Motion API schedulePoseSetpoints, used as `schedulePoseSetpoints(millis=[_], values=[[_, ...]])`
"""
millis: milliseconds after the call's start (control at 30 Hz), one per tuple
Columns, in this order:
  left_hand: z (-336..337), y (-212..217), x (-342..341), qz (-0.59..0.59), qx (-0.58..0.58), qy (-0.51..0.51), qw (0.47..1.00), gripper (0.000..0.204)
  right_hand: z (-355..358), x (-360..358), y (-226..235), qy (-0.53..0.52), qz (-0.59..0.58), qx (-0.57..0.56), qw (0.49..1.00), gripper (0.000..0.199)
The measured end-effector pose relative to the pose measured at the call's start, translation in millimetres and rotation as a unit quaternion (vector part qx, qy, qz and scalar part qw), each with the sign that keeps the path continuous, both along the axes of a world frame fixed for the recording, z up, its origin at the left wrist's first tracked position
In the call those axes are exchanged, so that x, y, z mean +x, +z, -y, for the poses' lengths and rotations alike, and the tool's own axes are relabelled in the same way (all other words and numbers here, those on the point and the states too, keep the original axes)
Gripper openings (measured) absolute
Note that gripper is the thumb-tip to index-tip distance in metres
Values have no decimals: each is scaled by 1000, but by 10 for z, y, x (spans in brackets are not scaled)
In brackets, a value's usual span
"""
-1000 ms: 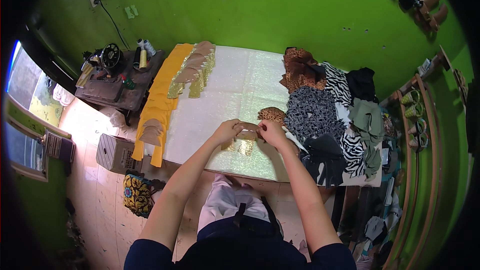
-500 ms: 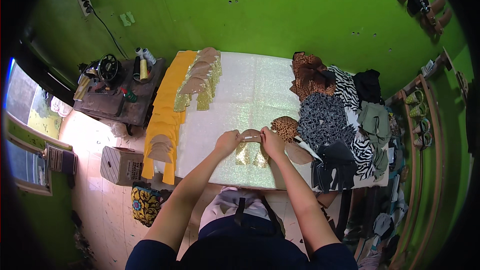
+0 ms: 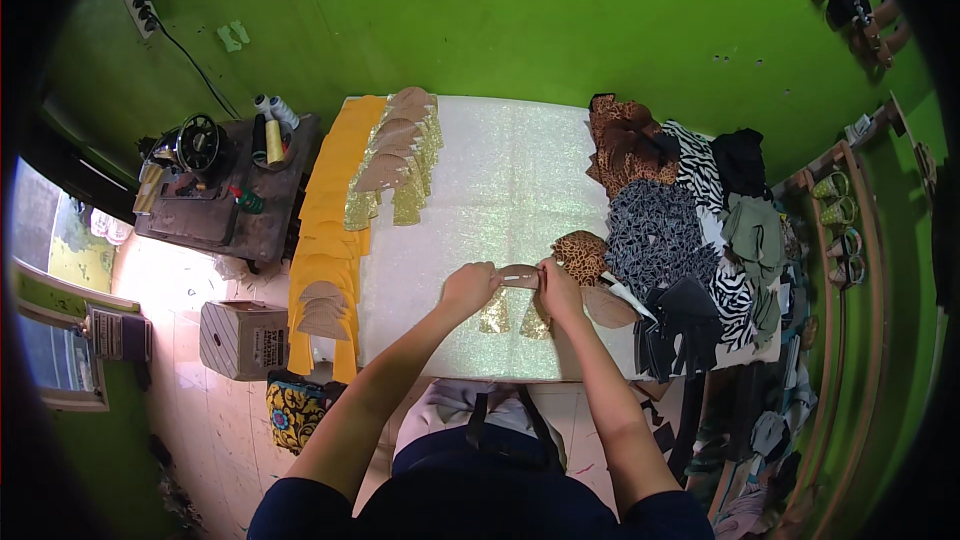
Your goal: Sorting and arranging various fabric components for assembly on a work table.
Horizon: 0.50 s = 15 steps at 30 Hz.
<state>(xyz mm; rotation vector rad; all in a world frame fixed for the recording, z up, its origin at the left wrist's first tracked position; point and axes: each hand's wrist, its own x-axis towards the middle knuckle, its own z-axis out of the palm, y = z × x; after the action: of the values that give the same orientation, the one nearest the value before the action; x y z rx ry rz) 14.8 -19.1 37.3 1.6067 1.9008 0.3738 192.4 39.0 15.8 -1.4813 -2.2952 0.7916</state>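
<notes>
My left hand (image 3: 468,287) and my right hand (image 3: 557,289) both pinch a small brown curved cut piece (image 3: 519,276) between them, just above the white glittery sheet (image 3: 500,190) on the table. Under the piece hang two gold glitter flaps (image 3: 512,318). A leopard-print piece (image 3: 580,254) lies right beside my right hand, with a tan curved piece (image 3: 606,306) next to it. A row of finished brown-and-gold pieces (image 3: 395,155) lies at the sheet's far left.
Yellow cloth (image 3: 330,210) with more tan pieces (image 3: 322,308) borders the sheet on the left. Piles of patterned fabric (image 3: 680,230) fill the right end. A dark side table with a sewing machine (image 3: 200,145) and thread spools stands left; a cardboard box (image 3: 240,340) sits on the floor.
Both hands stay together on the brown piece over the sheet's near edge; the view has shifted slightly as my head moved, and little else differs.
</notes>
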Motion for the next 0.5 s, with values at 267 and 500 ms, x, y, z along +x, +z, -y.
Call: schedulePoseSetpoints(millis=[267,500], values=[[-67,-11,33,-17,-52,-7,998,27,2,24,-107,18,-7,27,999,15],[-79,-147,-10,-64,-37,-29,997,29,51,-21,-92,43,29,58,997,13]])
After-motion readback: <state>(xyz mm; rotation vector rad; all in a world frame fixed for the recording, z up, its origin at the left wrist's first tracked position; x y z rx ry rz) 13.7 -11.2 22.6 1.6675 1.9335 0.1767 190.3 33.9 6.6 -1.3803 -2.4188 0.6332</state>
